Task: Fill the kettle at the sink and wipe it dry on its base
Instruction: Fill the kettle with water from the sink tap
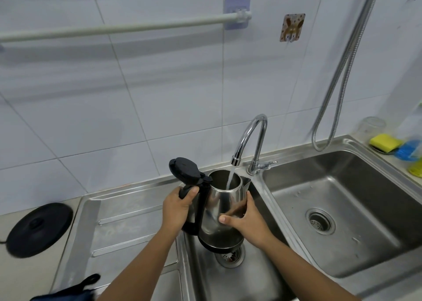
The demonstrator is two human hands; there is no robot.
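Spanning the lower frame, the steel sink (294,252) has two basins and a ribbed drainboard (127,223) on its left. The right basin is bare apart from its drain strainer (320,221). Behind the sink rises a white tiled wall (159,95), which carries a pale rail (45,32) on an adhesive mount, a patterned adhesive hook (292,27), and a looped metal hose (342,72) at the right.

The kettle (222,211) is held in the air over the left basin, above that basin's strainer (230,256), tilted slightly. Its body is polished steel with a black handle and a black bottom rim. Its black lid (186,169) stands hinged open toward the left.

The chrome tap (251,138) curves over the divider between the basins. Water (231,177) runs from its outlet straight into the kettle's open mouth.

The left hand (179,207) is clenched around the kettle's handle, thumb on top. The right hand (243,217) grasps the kettle's body from the right side, thumb across the front and fingers wrapped behind.

The round black base (38,229) lies on the tabletop (27,275) left of the drainboard, well apart from the kettle. A dark blue cloth (73,291) with a black loop lies at the bottom edge, near the left forearm.

A yellow sponge (386,142) and a blue scrubber (408,151) rest on the sink ledge at the far right, with a clear jar (371,125) behind them.
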